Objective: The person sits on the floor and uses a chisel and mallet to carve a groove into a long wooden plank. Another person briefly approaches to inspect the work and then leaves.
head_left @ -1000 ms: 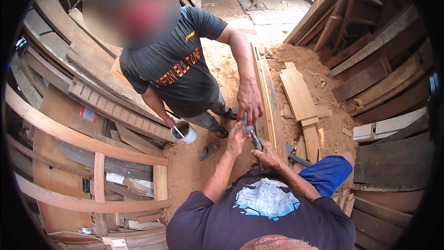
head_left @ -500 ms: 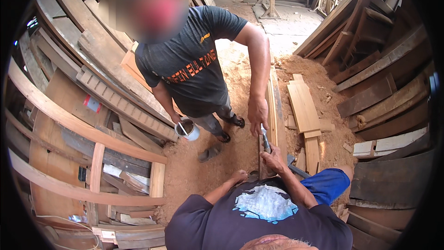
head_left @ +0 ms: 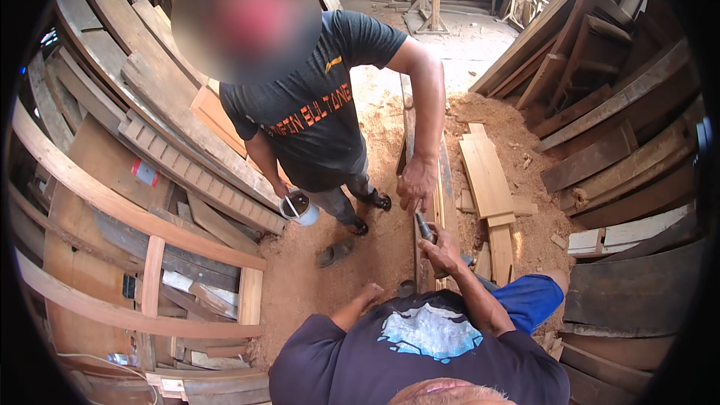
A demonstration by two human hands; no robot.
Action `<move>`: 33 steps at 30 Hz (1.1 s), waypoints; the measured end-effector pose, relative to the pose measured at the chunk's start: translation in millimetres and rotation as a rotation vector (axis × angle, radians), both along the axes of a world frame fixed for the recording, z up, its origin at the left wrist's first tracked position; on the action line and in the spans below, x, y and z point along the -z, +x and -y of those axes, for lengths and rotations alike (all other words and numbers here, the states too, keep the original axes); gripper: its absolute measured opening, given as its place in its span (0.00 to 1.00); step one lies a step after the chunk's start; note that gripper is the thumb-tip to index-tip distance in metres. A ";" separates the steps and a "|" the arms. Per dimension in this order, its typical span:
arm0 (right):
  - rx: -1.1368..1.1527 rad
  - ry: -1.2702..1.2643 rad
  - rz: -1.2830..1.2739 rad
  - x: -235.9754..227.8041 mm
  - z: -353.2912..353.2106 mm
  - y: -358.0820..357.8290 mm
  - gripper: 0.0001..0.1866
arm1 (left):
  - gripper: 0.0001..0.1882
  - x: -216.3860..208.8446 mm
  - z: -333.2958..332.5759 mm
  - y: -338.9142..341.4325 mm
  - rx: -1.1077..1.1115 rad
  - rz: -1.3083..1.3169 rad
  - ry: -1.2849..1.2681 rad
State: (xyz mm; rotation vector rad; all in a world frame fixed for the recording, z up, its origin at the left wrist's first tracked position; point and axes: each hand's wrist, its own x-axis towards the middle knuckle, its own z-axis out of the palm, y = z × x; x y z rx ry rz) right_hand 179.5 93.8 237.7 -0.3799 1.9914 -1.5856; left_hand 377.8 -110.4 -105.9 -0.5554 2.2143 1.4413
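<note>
The handheld tool [head_left: 425,229] is partly hidden (by the right hand [head_left: 444,250]).

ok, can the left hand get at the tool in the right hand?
Likely yes: nothing visible lies between the left hand and the tool, though the right hand covers part of it and the co-worker's hand crowds its tip.

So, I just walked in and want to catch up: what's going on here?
The person's right hand grips a dark hand tool, while the left hand is apart from it. A co-worker's hand is right by the tool's far end; whether they touch is unclear. The co-worker's other hand is at the rim of a pail, by a pale stick.
</note>
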 end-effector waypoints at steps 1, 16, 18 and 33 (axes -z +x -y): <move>-0.034 0.078 -0.109 8.6 -2.4 -8.3 0.28 | 0.14 -16.0 -14.1 -6.8 -0.024 -0.004 0.028; -0.073 0.312 -0.566 36.9 4.7 -29.2 0.32 | 0.16 -0.1 -8.1 -11.3 0.079 0.079 0.037; -0.090 0.445 -0.526 62.9 -10.7 -29.0 0.32 | 0.17 -5.0 -4.2 -12.7 0.049 0.156 -0.027; -0.430 0.620 0.059 193.7 -95.4 -7.0 0.19 | 0.11 -28.3 -24.7 0.6 0.004 0.139 0.079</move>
